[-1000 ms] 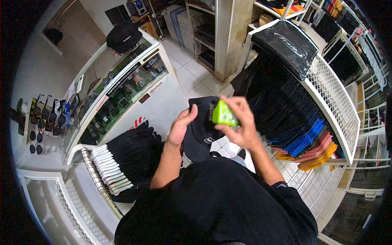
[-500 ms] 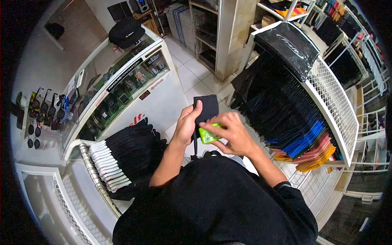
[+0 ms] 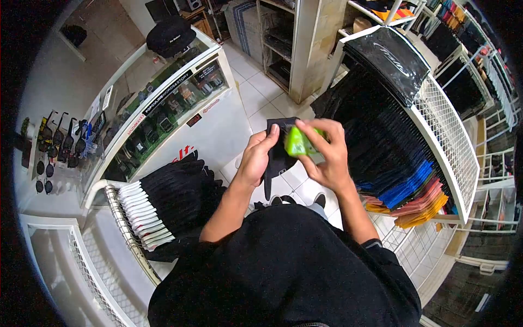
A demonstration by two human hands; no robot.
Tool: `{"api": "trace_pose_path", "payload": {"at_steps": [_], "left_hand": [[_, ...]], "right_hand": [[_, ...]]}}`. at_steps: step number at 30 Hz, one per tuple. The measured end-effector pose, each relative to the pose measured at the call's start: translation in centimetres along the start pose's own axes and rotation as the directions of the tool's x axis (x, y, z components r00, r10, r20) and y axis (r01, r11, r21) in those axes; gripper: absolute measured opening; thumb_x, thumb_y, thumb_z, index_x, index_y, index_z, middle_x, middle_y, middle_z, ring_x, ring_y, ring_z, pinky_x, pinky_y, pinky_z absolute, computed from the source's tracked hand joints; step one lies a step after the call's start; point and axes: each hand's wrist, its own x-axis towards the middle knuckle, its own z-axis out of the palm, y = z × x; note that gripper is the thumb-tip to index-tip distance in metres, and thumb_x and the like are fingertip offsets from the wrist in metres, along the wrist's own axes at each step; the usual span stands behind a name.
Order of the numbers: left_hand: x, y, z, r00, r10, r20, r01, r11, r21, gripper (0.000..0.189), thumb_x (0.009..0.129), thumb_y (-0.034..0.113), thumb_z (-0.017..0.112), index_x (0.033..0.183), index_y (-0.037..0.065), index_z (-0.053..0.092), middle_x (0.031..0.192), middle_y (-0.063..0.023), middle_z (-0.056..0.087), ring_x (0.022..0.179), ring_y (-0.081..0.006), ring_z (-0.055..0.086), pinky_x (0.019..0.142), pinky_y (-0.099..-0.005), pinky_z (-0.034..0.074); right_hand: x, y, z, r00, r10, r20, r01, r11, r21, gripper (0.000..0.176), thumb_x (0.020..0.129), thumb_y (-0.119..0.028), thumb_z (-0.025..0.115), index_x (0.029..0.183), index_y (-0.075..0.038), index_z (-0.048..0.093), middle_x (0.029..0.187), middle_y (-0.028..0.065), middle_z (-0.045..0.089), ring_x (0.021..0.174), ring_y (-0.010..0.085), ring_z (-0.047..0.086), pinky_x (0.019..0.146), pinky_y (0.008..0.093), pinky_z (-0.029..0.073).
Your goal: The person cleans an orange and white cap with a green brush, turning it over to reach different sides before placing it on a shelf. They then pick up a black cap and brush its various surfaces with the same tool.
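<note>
In front of my chest, my left hand [image 3: 255,159] grips a flat black pouch-like piece [image 3: 279,159], thumb on top near its upper left edge. A narrow black strap hangs from its lower end. My right hand [image 3: 333,161] is closed around a bright green palm-sized block [image 3: 297,143] with pale markings, held between fingers and thumb. The block overlaps the right side of the black piece in this view and is slightly smeared by motion; I cannot tell its exact kind.
Black garments with white hangers [image 3: 144,218] hang on a rail at left. Behind it stands a glass display counter [image 3: 218,60] bearing a black cap [image 3: 170,37]. Sunglasses [image 3: 68,141] line the far left. On the right is a packed clothes rack [image 3: 444,128]. White tiles [image 3: 256,90] cover the floor.
Both hands have shifted a little up and right with the black piece. The green block has moved from its lower part to its upper right side, and has turned.
</note>
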Motion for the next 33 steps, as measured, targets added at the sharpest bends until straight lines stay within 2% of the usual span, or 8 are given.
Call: {"api": "trace_pose_path", "payload": {"at_steps": [3, 6, 10, 16, 18, 22, 28, 33], "left_hand": [[0.8, -0.1, -1.2, 1.000, -0.009, -0.025, 0.009, 1.000, 0.009, 0.041, 0.112, 0.037, 0.047, 0.117, 0.002, 0.068, 0.106, -0.0069, 0.074, 0.091, -0.0144, 0.071, 0.084, -0.0294, 0.057], [0.5, 1.1, -0.9, 0.997, -0.005, -0.074, -0.001, 0.996, -0.090, 0.043, 0.111, 0.036, 0.047, 0.121, 0.000, 0.068, 0.110, -0.0108, 0.074, 0.091, -0.0184, 0.072, 0.085, -0.0308, 0.057], [0.1, 1.8, 0.7, 0.998, 0.009, -0.055, -0.011, 0.999, -0.034, 0.043, 0.111, 0.037, 0.048, 0.119, 0.001, 0.070, 0.108, -0.0050, 0.074, 0.093, -0.0116, 0.069, 0.086, -0.0275, 0.054], [0.7, 0.8, -0.7, 0.998, -0.033, -0.049, 0.022, 0.977, -0.210, 0.040, 0.110, 0.037, 0.050, 0.115, 0.002, 0.068, 0.104, -0.0080, 0.074, 0.089, -0.0160, 0.072, 0.081, -0.0299, 0.058], [0.7, 0.0, -1.9, 0.999, -0.031, 0.032, 0.036, 0.980, -0.194, 0.040, 0.110, 0.037, 0.050, 0.117, 0.002, 0.069, 0.106, -0.0083, 0.074, 0.092, -0.0162, 0.072, 0.082, -0.0299, 0.058], [0.1, 0.8, 1.1, 0.997, -0.039, -0.071, 0.023, 0.976, -0.215, 0.039, 0.110, 0.036, 0.050, 0.113, 0.003, 0.069, 0.103, -0.0066, 0.074, 0.089, -0.0141, 0.071, 0.082, -0.0292, 0.057], [0.6, 0.7, -1.0, 0.999, -0.048, 0.003, 0.048, 0.975, -0.215, 0.039, 0.109, 0.036, 0.051, 0.114, 0.002, 0.070, 0.101, -0.0072, 0.074, 0.089, -0.0153, 0.072, 0.083, -0.0301, 0.057], [0.7, 0.4, 1.4, 0.995, -0.004, -0.096, -0.017, 0.978, -0.209, 0.038, 0.110, 0.034, 0.050, 0.118, 0.002, 0.069, 0.103, -0.0067, 0.074, 0.092, -0.0152, 0.072, 0.086, -0.0309, 0.056]], "right_hand": [[-1.8, 0.4, 2.1, 0.991, -0.098, 0.092, 0.093, 0.994, 0.061, 0.070, 0.069, -0.011, 0.083, 0.137, -0.017, 0.067, 0.124, 0.0090, 0.064, 0.114, 0.0314, 0.059, 0.096, 0.0458, 0.045], [-3.9, -0.9, 2.3, 0.910, -0.148, 0.388, 0.056, 0.969, 0.239, 0.063, 0.070, -0.009, 0.082, 0.132, -0.014, 0.069, 0.122, 0.0103, 0.064, 0.115, 0.0309, 0.060, 0.099, 0.0454, 0.046], [-0.8, -0.4, 0.5, 0.997, -0.064, 0.053, 0.060, 0.995, 0.077, 0.071, 0.066, -0.005, 0.087, 0.134, -0.012, 0.069, 0.122, 0.0134, 0.065, 0.114, 0.0311, 0.061, 0.096, 0.0427, 0.050], [-1.9, -0.8, 2.3, 0.950, -0.192, 0.245, 0.161, 0.977, 0.139, 0.072, 0.070, -0.003, 0.082, 0.138, -0.019, 0.067, 0.118, 0.0092, 0.065, 0.112, 0.0307, 0.062, 0.099, 0.0456, 0.050], [-2.5, 0.0, 1.9, 0.931, -0.220, 0.291, 0.158, 0.962, 0.223, 0.077, 0.061, -0.001, 0.086, 0.135, -0.017, 0.071, 0.118, 0.0065, 0.065, 0.112, 0.0297, 0.062, 0.100, 0.0452, 0.049], [0.5, 0.2, 0.6, 0.987, -0.130, 0.089, 0.123, 0.989, 0.078, 0.076, 0.060, -0.002, 0.088, 0.132, -0.017, 0.071, 0.125, 0.0082, 0.066, 0.119, 0.0297, 0.062, 0.107, 0.0519, 0.048], [-3.2, -0.1, 1.6, 0.909, -0.201, 0.366, 0.127, 0.968, 0.215, 0.070, 0.068, -0.007, 0.084, 0.135, -0.020, 0.070, 0.125, 0.0044, 0.065, 0.120, 0.0281, 0.061, 0.113, 0.0532, 0.045], [-0.4, 0.4, 0.8, 0.987, -0.112, 0.111, 0.109, 0.994, 0.030, 0.070, 0.068, -0.005, 0.084, 0.134, -0.022, 0.069, 0.129, 0.0040, 0.065, 0.123, 0.0301, 0.060, 0.112, 0.0589, 0.042]]}}
